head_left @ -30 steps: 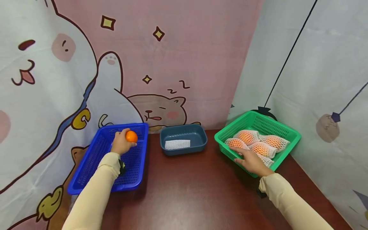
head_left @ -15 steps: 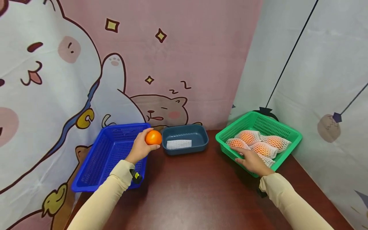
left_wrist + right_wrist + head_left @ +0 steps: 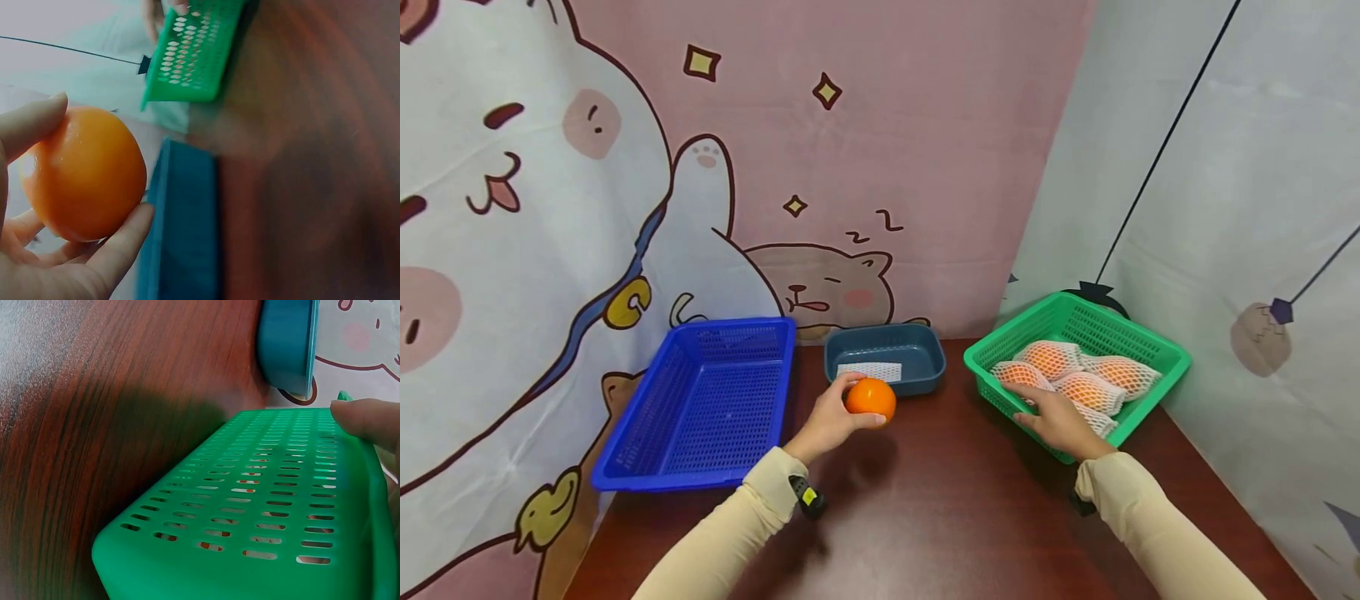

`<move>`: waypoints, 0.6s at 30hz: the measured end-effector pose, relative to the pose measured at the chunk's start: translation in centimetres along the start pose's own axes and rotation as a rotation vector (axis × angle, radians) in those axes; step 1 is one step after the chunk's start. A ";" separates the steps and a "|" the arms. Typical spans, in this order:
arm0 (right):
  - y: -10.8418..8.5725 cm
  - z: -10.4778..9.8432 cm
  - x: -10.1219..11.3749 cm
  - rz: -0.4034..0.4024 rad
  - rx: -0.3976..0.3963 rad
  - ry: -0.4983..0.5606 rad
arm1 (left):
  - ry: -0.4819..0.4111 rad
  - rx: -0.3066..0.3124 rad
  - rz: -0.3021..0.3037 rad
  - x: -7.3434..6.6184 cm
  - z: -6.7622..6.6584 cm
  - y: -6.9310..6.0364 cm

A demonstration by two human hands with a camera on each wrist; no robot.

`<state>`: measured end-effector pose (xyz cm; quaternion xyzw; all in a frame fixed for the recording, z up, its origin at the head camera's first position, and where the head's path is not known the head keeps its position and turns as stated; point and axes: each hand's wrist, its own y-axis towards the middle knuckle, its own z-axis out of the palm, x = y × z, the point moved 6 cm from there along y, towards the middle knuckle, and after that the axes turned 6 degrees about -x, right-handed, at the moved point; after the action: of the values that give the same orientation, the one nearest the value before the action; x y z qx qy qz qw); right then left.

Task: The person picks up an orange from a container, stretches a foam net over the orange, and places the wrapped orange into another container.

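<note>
My left hand (image 3: 827,423) holds a bare, shiny orange (image 3: 871,401) between thumb and fingers, above the table in front of the dark teal tray (image 3: 919,360). Close up in the left wrist view, the orange (image 3: 87,175) is whole and smooth. In the tray lies a flat white foam net sleeve (image 3: 889,372), partly hidden by the hand. My right hand (image 3: 1060,423) grips the near-left rim of the green basket (image 3: 1097,321), thumb outside and fingers inside, beside several net-wrapped oranges (image 3: 1086,390). From the right wrist, the thumb (image 3: 365,419) shows at the rim.
A blue basket (image 3: 722,417) with nothing in it stands at the left. All the containers sit on a dark reddish wooden table (image 3: 940,500). Printed cartoon cloths (image 3: 955,167) hang behind and at both sides.
My left hand has carried the orange from over the blue basket rightward and nearer, to the front of the teal tray. The right hand stays on the green basket's rim.
</note>
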<state>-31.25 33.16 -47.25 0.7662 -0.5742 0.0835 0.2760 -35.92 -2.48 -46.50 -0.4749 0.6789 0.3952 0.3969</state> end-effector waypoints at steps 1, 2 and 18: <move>0.0 0.0 0.0 -0.001 -0.001 0.000 | -0.008 0.004 -0.013 0.4 0.6 -0.2; 0.0 0.0 0.0 0.000 -0.002 -0.001 | -0.020 0.006 -0.033 0.9 1.1 -0.3; 0.0 0.1 0.0 0.035 0.016 -0.003 | 0.234 -0.069 0.049 5.3 5.0 -0.9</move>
<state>-31.30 33.12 -47.35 0.7583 -0.5874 0.0921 0.2675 -35.48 0.12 -53.34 -0.5145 0.7180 0.3695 0.2886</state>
